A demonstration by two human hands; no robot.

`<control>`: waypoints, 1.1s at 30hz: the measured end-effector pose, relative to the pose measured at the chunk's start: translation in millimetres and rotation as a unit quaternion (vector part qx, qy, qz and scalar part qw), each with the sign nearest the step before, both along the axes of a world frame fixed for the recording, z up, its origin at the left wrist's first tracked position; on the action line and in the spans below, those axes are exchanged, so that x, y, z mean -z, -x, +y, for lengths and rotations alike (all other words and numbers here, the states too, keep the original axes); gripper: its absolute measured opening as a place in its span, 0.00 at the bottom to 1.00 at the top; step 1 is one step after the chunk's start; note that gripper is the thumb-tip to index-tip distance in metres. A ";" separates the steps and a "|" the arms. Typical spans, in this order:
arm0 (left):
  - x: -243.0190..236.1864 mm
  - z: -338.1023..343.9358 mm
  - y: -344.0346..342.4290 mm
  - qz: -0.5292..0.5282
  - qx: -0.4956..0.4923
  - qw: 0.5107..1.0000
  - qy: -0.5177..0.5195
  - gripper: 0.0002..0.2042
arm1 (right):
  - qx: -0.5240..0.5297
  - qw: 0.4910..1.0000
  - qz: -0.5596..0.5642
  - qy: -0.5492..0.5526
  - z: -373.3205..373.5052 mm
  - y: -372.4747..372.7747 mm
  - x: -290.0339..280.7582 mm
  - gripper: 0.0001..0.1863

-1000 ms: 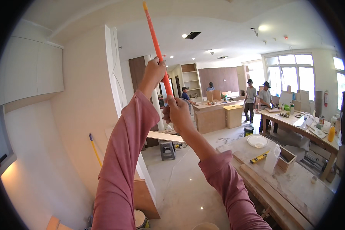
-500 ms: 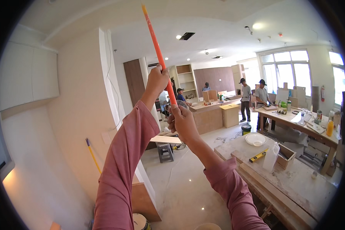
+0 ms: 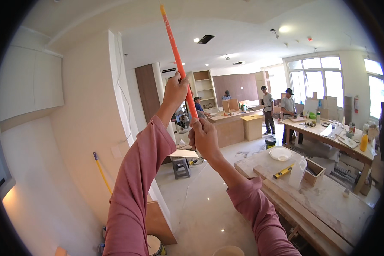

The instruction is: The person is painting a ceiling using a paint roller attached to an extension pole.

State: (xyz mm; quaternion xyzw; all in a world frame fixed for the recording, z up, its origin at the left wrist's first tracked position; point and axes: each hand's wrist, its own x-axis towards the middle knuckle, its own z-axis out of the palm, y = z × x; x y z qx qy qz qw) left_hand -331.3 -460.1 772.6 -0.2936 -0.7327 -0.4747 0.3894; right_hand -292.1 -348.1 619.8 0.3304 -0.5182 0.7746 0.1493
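Both hands grip a long orange pole [image 3: 173, 47] that slants up and a little left toward the ceiling. Its upper end is yellow; whatever it carries beyond that tip is too faint to make out. My left hand [image 3: 174, 93] is wrapped around the pole at the upper grip, with its arm stretched out. Lower down and to the right, my right hand [image 3: 205, 135] closes around the bottom part of the pole. That palm hides the pole's lower end.
A dusty worktable [image 3: 315, 205] at right bears a white jug [image 3: 298, 173], a yellow spirit level [image 3: 283, 171], a wooden box [image 3: 315, 173] and a white lid [image 3: 280, 153]. A yellow pole [image 3: 102, 173] leans on the left wall. A grey stool [image 3: 181, 168] stands ahead. Several people work farther back.
The view has turned slightly, so the room sits a little farther left. The pole's tip is marginally lower in the picture; both hands keep their grip.
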 end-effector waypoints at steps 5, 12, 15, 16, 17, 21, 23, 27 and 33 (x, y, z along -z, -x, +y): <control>6.9 -9.8 -20.0 -0.010 0.009 0.999 -0.042 0.10 | 0.034 0.999 0.005 -0.033 -7.7 -19.5 -0.2 0.17; -3.2 -48.7 -44.4 -0.026 -0.018 0.996 -0.079 0.11 | 0.020 0.999 0.026 -0.042 -47.4 -32.6 -13.7 0.16; -7.9 -73.0 -46.6 -0.021 -0.024 0.996 -0.083 0.11 | 0.012 0.998 0.046 -0.029 -72.0 -36.2 -19.7 0.17; -8.0 -81.0 -45.7 -0.020 -0.026 0.996 -0.089 0.11 | 0.030 0.998 0.030 -0.042 -79.6 -37.2 -20.1 0.17; -8.7 -88.7 -44.6 0.000 -0.020 0.996 -0.090 0.11 | 0.039 0.998 0.032 -0.045 -87.1 -37.6 -21.0 0.17; -23.9 -116.7 -37.4 -0.038 -0.037 0.996 -0.075 0.11 | -0.024 0.999 -0.024 -0.031 -115.0 -29.3 -33.0 0.17; -41.2 -127.6 -34.4 -0.042 -0.036 0.994 -0.095 0.09 | -0.042 0.999 0.008 -0.017 -128.6 -19.8 -47.5 0.17; -43.2 -143.4 -35.0 -0.004 -0.032 0.997 -0.075 0.09 | -0.054 0.998 0.028 -0.018 -147.3 -20.2 -44.3 0.17; -9.6 -158.3 -41.0 -0.002 -0.117 0.993 -0.004 0.09 | -0.084 0.996 -0.026 -0.008 -159.8 -44.6 -13.2 0.19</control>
